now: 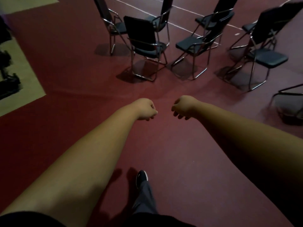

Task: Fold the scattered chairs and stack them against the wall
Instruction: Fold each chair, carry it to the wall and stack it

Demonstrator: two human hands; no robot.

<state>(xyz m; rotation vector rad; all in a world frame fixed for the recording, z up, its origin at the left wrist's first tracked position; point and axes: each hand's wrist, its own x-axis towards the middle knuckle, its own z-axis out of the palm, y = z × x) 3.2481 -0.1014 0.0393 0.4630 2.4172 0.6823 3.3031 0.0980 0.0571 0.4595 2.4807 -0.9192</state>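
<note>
Dark shapes [9,68], far left: blurred, cut by the frame edge, not identifiable; they lie on a pale patch [31,66] of floor.
Red floor [65,82]: covers the rest of the view; thin white lines [180,8] cross it at the top.
Chairs, all unfolded, standing on the red floor in a loose cluster at top centre and right, well apart from both hands; dim light and overlapping legs make an exact count uncertain.
Left chair [113,27]: top of back cut off by the frame.
Near chair [142,38]: back turned to the camera, seat mostly hidden behind it; another chair stands just behind, only partly seen.
Left hand [146,109]: arm stretched forward, fingers loosely curled under, holding nothing; fingertips mostly hidden beneath the knuckles.
Shoe [142,176]: dark, below the hands, with a trouser leg; the other foot is not visible.
Right hand [184,106]: likewise stretched forward, loosely curled, empty; near the left hand, not touching it.
Middle chair [191,42]: seat clear; a second chair behind it has its back cropped.
Right chair [268,58]: back smeared by motion blur.
Edge chair [288,102]: cut off at the right border, only part of its frame shows.
</note>
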